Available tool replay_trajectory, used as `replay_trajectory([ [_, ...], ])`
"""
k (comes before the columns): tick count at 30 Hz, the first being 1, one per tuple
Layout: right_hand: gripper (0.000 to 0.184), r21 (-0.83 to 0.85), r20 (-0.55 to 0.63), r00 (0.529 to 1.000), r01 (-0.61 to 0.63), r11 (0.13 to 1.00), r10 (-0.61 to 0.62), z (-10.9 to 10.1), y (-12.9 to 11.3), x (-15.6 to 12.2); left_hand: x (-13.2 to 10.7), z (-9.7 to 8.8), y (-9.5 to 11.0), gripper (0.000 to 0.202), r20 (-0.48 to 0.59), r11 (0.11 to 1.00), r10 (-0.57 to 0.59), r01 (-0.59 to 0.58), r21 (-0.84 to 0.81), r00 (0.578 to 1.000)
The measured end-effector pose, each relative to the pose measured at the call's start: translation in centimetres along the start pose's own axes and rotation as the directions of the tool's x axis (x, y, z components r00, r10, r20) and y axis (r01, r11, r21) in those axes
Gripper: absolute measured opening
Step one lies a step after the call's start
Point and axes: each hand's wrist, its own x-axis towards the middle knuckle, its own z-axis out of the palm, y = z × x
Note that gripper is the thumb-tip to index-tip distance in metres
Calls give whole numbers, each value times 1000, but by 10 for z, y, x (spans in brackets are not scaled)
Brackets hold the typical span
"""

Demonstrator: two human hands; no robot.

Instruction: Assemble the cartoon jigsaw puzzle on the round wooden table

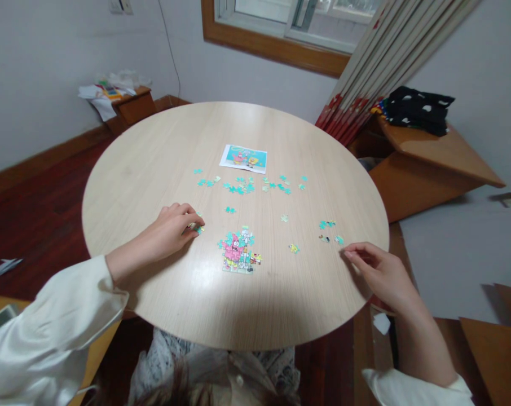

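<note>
A partly built cartoon jigsaw [239, 252] lies on the round wooden table [154, 169], near its front edge. My left hand [171, 228] rests to the left of it, fingers curled over a small puzzle piece [199, 229] at the fingertips. My right hand [380, 270] lies near the table's right edge, fingers loosely bent and holding nothing, just below a few loose pieces [329, 231]. Several teal pieces [247, 185] are scattered across the middle. A printed reference picture [243, 158] lies beyond them.
A low wooden stand with papers [120, 98] sits by the far left wall. Wooden boards [428, 155] with dark cloth [420, 110] lean at the right, beside a striped curtain [378, 62]. A window runs along the back wall.
</note>
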Motion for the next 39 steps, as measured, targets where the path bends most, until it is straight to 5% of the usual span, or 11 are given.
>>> replay_trajectory([
  [13,29,38,55,995,77,996,-79,14,-18,0,-3,2,0,17,22,998,16,-15,-59,1000],
  [20,34,38,92,990,106,994,-109,22,-31,0,4,-2,6,20,4,995,-89,89,45,996],
  [26,33,49,110,983,144,988,-148,27,-37,-4,15,2,4,16,49,997,-35,32,73,998],
  [34,22,89,137,974,168,982,-179,32,-51,-7,9,-3,14,11,56,992,-1,8,-127,998],
  [39,15,182,224,949,181,967,-220,53,-95,-17,6,-16,46,9,54,952,10,7,-306,999],
])
